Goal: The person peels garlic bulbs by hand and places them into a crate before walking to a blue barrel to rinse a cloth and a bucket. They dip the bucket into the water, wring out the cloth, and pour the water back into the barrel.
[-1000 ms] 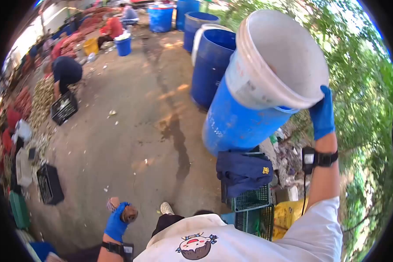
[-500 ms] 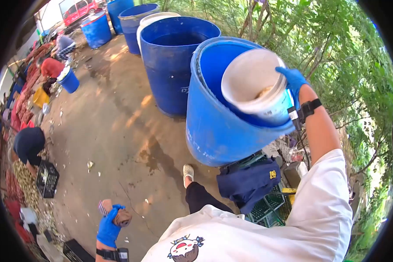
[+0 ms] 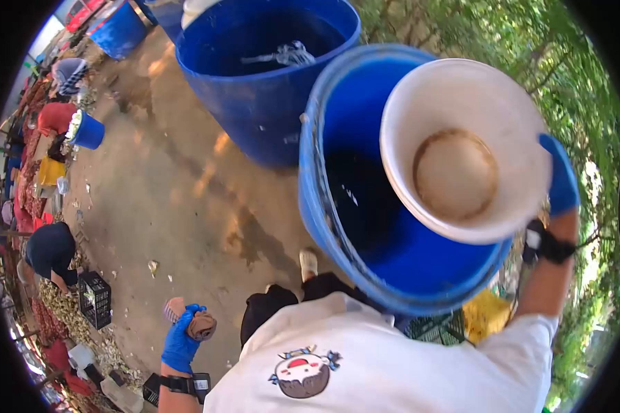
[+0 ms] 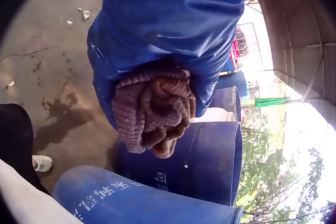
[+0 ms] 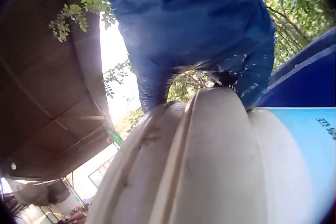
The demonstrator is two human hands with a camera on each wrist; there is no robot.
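My blue-gloved right hand [image 3: 560, 177] grips the rim of a white plastic bucket [image 3: 506, 117] on its right side. The bucket tips its mouth toward the head camera, showing a brown ring on its bottom. It overlaps the right part of an open blue barrel [image 3: 355, 103], whose inside looks dark. In the right wrist view, the gloved fingers [image 5: 254, 79] hook over the bucket's ridged edge [image 5: 215, 129]. Low on the left, my blue-gloved left hand [image 3: 180, 344] holds a bunched brown knit glove [image 3: 201, 326]; its ribbed cuff shows in the left wrist view.
A second blue barrel [image 3: 244, 103] with some clear plastic inside stands beyond the first. Green crates [image 3: 437, 330] and a yellow sack [image 3: 488, 318] lie below the barrel. People crouch at far left near a black crate [image 3: 95, 299] and a blue bucket [image 3: 88, 131]. Foliage borders the right.
The white bucket dipped from above the blue barrel into its mouth, then came up again, tilted toward the head camera. The left hand keeps hold of the knit glove.
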